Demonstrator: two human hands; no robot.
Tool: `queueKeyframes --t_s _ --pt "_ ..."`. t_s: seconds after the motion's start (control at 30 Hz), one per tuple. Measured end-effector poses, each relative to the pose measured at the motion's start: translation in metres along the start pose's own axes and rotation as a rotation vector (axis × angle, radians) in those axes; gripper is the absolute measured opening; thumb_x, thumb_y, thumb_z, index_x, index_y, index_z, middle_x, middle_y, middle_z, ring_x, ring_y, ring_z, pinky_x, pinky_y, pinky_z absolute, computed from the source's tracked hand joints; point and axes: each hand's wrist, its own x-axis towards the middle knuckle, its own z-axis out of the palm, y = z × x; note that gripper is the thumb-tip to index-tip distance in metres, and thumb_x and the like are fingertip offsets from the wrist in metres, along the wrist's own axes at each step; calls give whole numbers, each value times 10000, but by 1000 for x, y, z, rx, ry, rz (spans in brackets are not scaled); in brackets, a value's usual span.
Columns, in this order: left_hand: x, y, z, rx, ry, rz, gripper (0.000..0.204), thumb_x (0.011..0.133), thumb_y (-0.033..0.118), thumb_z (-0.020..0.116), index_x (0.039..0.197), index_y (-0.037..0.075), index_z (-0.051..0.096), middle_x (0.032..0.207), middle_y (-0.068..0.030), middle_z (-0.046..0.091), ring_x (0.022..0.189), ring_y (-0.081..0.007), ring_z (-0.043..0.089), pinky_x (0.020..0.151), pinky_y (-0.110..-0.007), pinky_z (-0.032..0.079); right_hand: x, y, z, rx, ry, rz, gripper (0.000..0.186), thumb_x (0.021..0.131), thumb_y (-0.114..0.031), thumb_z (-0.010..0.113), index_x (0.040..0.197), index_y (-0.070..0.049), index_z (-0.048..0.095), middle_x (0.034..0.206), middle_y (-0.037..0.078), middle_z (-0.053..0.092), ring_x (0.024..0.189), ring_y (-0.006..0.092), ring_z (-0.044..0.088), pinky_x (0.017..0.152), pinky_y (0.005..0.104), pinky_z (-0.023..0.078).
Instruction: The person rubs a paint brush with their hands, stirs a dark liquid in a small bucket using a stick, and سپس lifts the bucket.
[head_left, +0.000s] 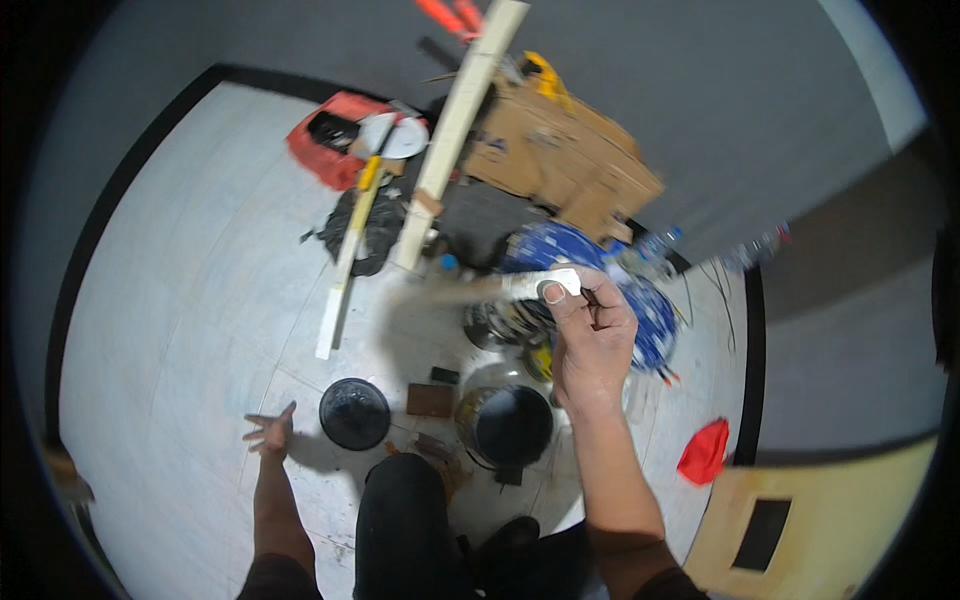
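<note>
My right hand (pixel 595 335) is raised in front of me, pinching the white end of a narrow pale stick-like tool (pixel 530 286). The rest of that tool smears leftward with motion, so its exact kind does not show. Low on the left, my left hand (pixel 270 430) hovers with fingers spread and nothing in it. Closest to it is a round black tub or lid (pixel 355 413) with greyish smudges. Below my right hand stands a bucket (pixel 512 425), dark inside. A brown block (pixel 430 400) and a small black box (pixel 445 375) lie between these two.
Long pale wooden strips (pixel 460 130) lean near the wall by flattened cardboard (pixel 560 150). A yellow-and-white bar (pixel 350 250) crosses a black bag (pixel 368 235). Blue sacks (pixel 650 325), plastic bottles (pixel 660 243) and a red cloth (pixel 704 452) lie to the right.
</note>
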Motion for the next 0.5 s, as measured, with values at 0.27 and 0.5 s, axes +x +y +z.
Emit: queueKeyframes --t_s 0.27,0.5 --pt "-197 12 -38 -1066 48 830 494 1061 223 668 1455 -61 573 1437 -194 623 1308 -278 593 1123 -378 458 -132 -130 -174 -242 172 -120 190 1007 -176 779 1079 -2 754 901 -35 683 777 35 578 677 213 456" --pt "-557 107 -148 -638 -1174 1432 850 1089 675 399 1504 -60 493 1370 -196 673 1183 -280 708 1028 -397 544 -200 -134 -238 -129 262 -36 286 1080 -279 678 1066 -1 745 799 -26 667 709 29 555 608 228 443"
